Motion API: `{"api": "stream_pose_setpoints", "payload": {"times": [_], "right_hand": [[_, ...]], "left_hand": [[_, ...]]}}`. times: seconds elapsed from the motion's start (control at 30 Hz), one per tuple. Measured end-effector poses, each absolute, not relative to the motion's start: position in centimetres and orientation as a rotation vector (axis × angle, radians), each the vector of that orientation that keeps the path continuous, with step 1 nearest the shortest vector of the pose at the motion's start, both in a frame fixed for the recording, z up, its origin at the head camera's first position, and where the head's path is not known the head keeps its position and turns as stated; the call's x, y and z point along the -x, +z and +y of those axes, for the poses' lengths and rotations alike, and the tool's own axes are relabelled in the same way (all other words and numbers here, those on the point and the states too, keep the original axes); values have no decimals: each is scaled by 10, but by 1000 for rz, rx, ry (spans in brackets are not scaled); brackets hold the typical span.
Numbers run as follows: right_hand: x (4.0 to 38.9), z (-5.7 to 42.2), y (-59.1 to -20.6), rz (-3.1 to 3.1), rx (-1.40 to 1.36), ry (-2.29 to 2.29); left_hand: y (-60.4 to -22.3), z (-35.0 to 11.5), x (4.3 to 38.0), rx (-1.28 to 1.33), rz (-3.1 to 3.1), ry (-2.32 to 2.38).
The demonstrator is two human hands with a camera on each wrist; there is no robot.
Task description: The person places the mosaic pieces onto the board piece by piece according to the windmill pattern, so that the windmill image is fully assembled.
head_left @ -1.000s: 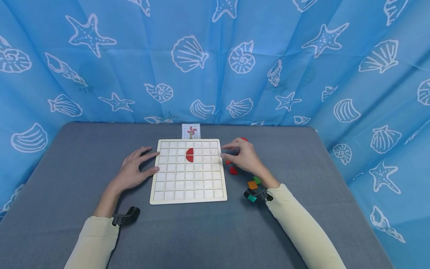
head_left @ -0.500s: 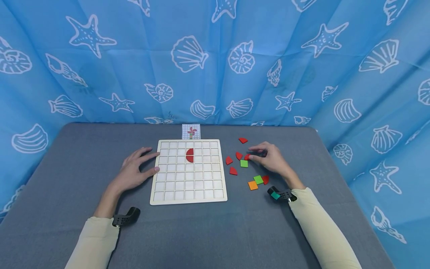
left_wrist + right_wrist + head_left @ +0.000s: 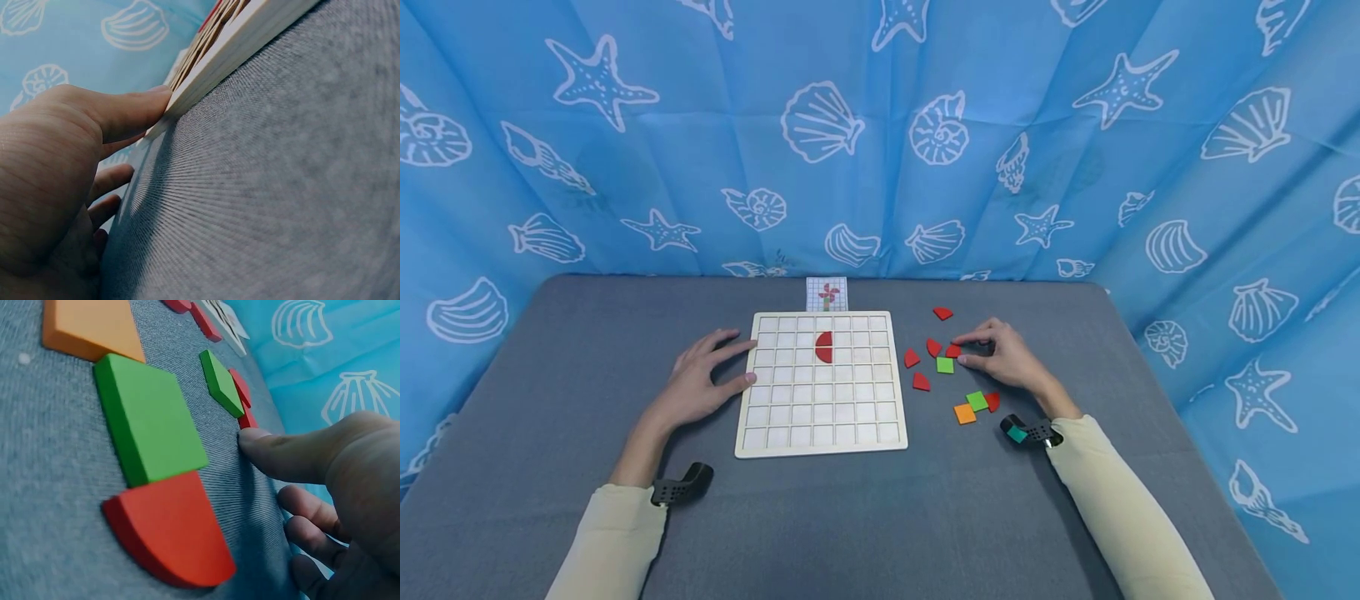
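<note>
A cream board point(image 3: 820, 453) with a grid of square cells lies on the grey table. Two red quarter-circle tiles point(image 3: 824, 355) sit in it, together forming a half disc. My left hand point(image 3: 700, 379) rests against the board's left side; in the left wrist view the thumb point(image 3: 134, 112) touches its edge. Right of the board, my right hand point(image 3: 1011, 358) has thumb and index finger spread either side of a red quarter-circle tile point(image 3: 953, 351). The thumb tip point(image 3: 255, 439) is close to that tile in the right wrist view; whether it touches cannot be told.
Beside the right hand lie a green square tile point(image 3: 945, 365), another green square point(image 3: 977, 401), an orange square point(image 3: 965, 413) and several more red quarter-circles point(image 3: 921, 382). A patterned card point(image 3: 827, 293) lies behind the board. A blue shell-print curtain point(image 3: 880, 167) hangs behind the table.
The right hand has moved right, from the board's right edge to the loose tiles, and its thumb and index finger have parted slightly. The left hand has stayed put.
</note>
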State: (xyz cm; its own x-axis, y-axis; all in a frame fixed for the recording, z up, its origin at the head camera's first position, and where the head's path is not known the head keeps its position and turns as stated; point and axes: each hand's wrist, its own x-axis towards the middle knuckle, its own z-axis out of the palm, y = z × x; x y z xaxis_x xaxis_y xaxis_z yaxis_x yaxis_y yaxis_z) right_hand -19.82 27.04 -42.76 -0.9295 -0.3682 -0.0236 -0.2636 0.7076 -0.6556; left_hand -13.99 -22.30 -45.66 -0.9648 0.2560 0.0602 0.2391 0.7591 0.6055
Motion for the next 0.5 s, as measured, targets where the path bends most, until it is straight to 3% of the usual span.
{"api": "stream_pose_setpoints", "payload": {"times": [0.5], "right_hand": [[194, 234, -411, 2827, 533, -1043]], "left_hand": [[-458, -224, 140, -416, 2926, 1003]]}}
